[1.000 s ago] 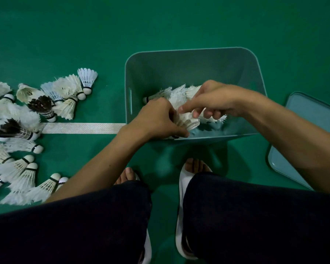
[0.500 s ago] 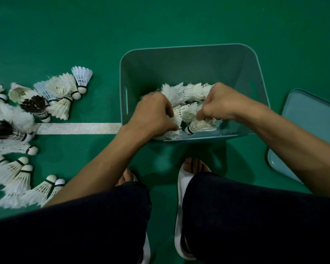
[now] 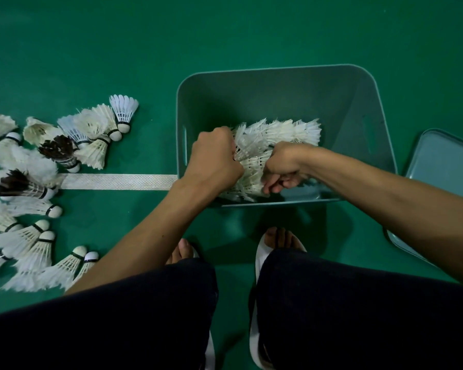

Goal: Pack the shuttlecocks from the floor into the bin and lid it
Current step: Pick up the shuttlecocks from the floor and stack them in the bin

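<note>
Floor: green court floor (image 3: 225,36), white line (image 3: 118,181) ending at the bin.
Left grip (image 3: 214,161): curled round the near-left end of the stacked shuttlecocks (image 3: 278,132).
Right grip (image 3: 281,169): curled on their right end.
Change: both grips have sunk deeper into the bin (image 3: 278,68); this batch looks nearly set down.
Left of left grip: loose shuttlecocks (image 3: 38,236) still unpacked.
Right of right grip: lid (image 3: 444,166), still off.
</note>
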`<state>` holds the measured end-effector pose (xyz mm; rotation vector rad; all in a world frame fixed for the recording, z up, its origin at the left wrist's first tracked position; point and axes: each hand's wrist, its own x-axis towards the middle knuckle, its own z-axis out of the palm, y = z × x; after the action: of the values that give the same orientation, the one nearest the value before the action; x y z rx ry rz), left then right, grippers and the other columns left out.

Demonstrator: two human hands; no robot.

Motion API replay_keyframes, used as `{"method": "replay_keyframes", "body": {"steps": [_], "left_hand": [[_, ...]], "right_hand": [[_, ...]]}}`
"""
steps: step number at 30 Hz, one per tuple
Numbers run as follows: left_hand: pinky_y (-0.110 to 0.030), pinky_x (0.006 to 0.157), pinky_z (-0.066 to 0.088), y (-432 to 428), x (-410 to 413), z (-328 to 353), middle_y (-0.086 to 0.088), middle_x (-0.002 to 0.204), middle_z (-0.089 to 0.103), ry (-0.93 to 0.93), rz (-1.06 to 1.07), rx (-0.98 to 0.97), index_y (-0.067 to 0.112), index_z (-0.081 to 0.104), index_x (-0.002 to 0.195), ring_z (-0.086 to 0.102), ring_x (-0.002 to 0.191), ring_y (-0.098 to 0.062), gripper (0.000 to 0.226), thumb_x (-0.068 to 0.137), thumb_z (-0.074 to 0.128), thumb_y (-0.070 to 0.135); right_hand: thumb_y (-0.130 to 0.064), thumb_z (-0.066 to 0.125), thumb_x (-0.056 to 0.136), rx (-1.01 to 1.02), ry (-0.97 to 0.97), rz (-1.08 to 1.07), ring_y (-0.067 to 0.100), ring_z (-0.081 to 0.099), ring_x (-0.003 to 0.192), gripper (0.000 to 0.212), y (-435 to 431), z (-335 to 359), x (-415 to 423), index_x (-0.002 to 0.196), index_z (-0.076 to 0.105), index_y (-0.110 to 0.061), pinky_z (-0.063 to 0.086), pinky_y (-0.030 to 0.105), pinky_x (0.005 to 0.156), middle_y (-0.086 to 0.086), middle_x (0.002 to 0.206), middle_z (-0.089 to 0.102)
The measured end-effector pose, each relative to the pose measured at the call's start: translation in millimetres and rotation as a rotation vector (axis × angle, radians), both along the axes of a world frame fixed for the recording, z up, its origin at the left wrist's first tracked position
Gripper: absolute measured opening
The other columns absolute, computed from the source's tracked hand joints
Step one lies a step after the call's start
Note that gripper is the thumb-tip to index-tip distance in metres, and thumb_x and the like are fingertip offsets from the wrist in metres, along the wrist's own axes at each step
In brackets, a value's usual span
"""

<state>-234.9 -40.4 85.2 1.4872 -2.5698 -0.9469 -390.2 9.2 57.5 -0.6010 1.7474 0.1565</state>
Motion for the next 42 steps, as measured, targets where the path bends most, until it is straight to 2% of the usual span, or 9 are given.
{"method": "replay_keyframes", "body": {"steps": [5, 10, 14, 17, 20, 25, 32, 38, 42], "left_hand": [[-0.042, 0.076, 0.055, 0, -4, -8, -0.008, 0.1, 0.066, 0.017, -0.046, 0.088, 0.011, 0.056, 0.109, 0.063, 0.089, -0.03, 0.033, 0.081, 0.071, 0.006], [-0.038, 0.07, 0.053, 5, -7, -10, -0.002, 0.085, 0.068, 0.099, -0.163, 0.107, 0.011, 0.061, 0.096, 0.064, 0.079, -0.024, 0.025, 0.08, 0.078, 0.019], [-0.038, 0.075, 0.056, 11, -10, -5, 0.0, 0.084, 0.069, 0.145, -0.289, 0.107, 0.014, 0.061, 0.09, 0.067, 0.08, -0.024, 0.022, 0.077, 0.078, 0.019], [-0.036, 0.076, 0.056, 16, -13, -2, 0.003, 0.083, 0.069, 0.17, -0.336, 0.108, 0.018, 0.061, 0.093, 0.07, 0.083, -0.022, 0.023, 0.077, 0.079, 0.017], [-0.038, 0.079, 0.057, 16, -12, -8, 0.005, 0.087, 0.069, 0.092, -0.384, 0.101, 0.017, 0.068, 0.099, 0.069, 0.086, -0.019, 0.028, 0.078, 0.083, 0.029], [-0.041, 0.087, 0.055, 0, 0, -22, -0.012, 0.111, 0.069, -0.276, -0.422, 0.035, 0.012, 0.068, 0.106, 0.064, 0.102, -0.031, 0.023, 0.089, 0.066, 0.026], [-0.047, 0.093, 0.054, -8, 1, -34, -0.016, 0.12, 0.064, -0.526, -0.547, 0.228, 0.009, 0.064, 0.117, 0.063, 0.104, -0.033, 0.029, 0.091, 0.053, 0.012], [-0.045, 0.096, 0.055, -11, 1, -37, -0.012, 0.126, 0.065, -0.582, -0.597, 0.321, 0.013, 0.065, 0.125, 0.065, 0.111, -0.031, 0.034, 0.092, 0.06, 0.016], [-0.044, 0.1, 0.052, -7, -1, -30, -0.013, 0.135, 0.062, -0.512, -0.567, 0.297, 0.012, 0.061, 0.132, 0.061, 0.118, -0.032, 0.04, 0.093, 0.051, 0.01]], "right_hand": [[-0.021, 0.074, 0.092, 0.022, -0.054, 0.13, 0.011, 0.064, 0.047, 0.021, 8, 8, -14, 0.094, 0.07, -0.001, 0.044, 0.015, 0.037, 0.007, 0.083, 0.077], [-0.005, 0.077, 0.085, -0.313, -0.038, -0.009, 0.01, 0.044, 0.042, 0.007, 16, 56, -54, 0.089, 0.074, -0.001, 0.032, 0.014, 0.035, 0.002, 0.054, 0.063], [-0.017, 0.081, 0.08, -0.33, -0.219, -0.046, 0.006, 0.035, 0.038, 0.03, 31, 94, -68, 0.104, 0.074, -0.001, 0.022, 0.012, 0.035, -0.005, 0.05, 0.051], [-0.034, 0.085, 0.079, -0.389, -0.136, -0.061, 0.008, 0.029, 0.038, 0.027, 32, 87, -47, 0.073, 0.075, -0.01, 0.019, 0.016, 0.038, -0.008, 0.049, 0.043], [-0.019, 0.084, 0.081, -0.455, 0.021, -0.106, 0.013, 0.031, 0.039, 0.035, 32, 73, -36, 0.057, 0.06, -0.011, 0.022, 0.019, 0.04, -0.004, 0.043, 0.044], [-0.01, 0.077, 0.074, -0.347, 0.394, -0.01, 0.012, 0.038, 0.03, 0.012, 45, 70, -54, 0.065, 0.072, -0.004, 0.031, 0.017, 0.042, -0.003, 0.038, 0.057], [0.007, 0.067, 0.083, -0.139, 0.217, -0.052, 0.013, 0.052, 0.028, 0.005, 35, 23, -33, 0.08, 0.064, 0.009, 0.034, 0.012, 0.031, 0.02, 0.074, 0.075], [-0.003, 0.067, 0.093, 0.004, 0.037, -0.004, 0.017, 0.065, 0.056, 0.007, 24, -1, -31, 0.095, 0.07, 0.003, 0.038, 0.014, 0.035, 0.013, 0.087, 0.078], [-0.003, 0.066, 0.094, -0.025, 0.04, 0.071, 0.018, 0.066, 0.053, 0.008, 22, -7, -25, 0.09, 0.069, 0.003, 0.043, 0.016, 0.036, 0.012, 0.076, 0.077]]}}
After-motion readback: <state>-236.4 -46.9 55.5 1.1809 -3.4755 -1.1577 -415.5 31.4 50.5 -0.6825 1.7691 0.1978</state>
